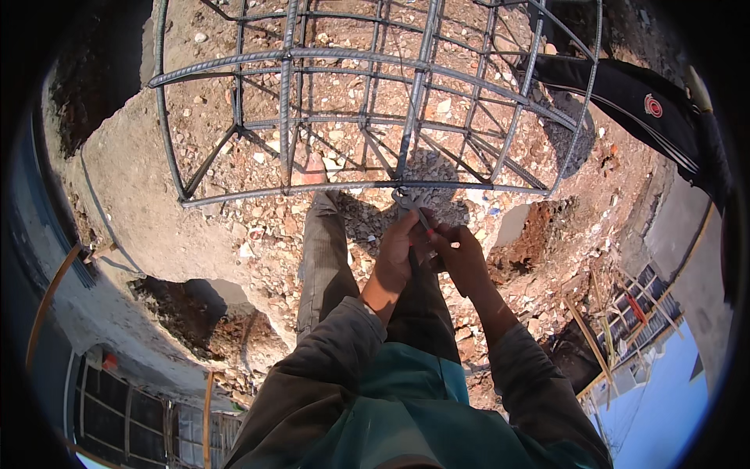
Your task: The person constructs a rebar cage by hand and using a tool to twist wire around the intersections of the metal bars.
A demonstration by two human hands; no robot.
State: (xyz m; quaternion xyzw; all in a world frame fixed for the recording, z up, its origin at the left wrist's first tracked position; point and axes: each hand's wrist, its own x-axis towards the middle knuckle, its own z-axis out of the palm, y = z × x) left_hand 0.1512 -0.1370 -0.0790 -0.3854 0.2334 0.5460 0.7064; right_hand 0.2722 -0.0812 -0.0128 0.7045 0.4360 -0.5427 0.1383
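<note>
A steel rebar cage [355,186] fills the space ahead of me, its bars crossing in a grid. Against its nearest bar, where an upright bar meets it, are the jaws of a pair of metal pincers [405,205]. My left hand [394,252] is closed around the pincers from the left, thumb along the tool. Just to its right, my right hand [461,259] has its fingers bent closed at the reddish handle end. The lower handles are partly hidden by my fingers. Any tie wire at the joint is too small to make out.
Broken stone and rubble [266,227] cover the ground under the cage and around my legs. Dug pits lie at left [199,309] and right [531,238]. Another person's dark striped trouser leg [625,98] stands at the right beside the cage. Wooden sticks [590,340] lean at lower right.
</note>
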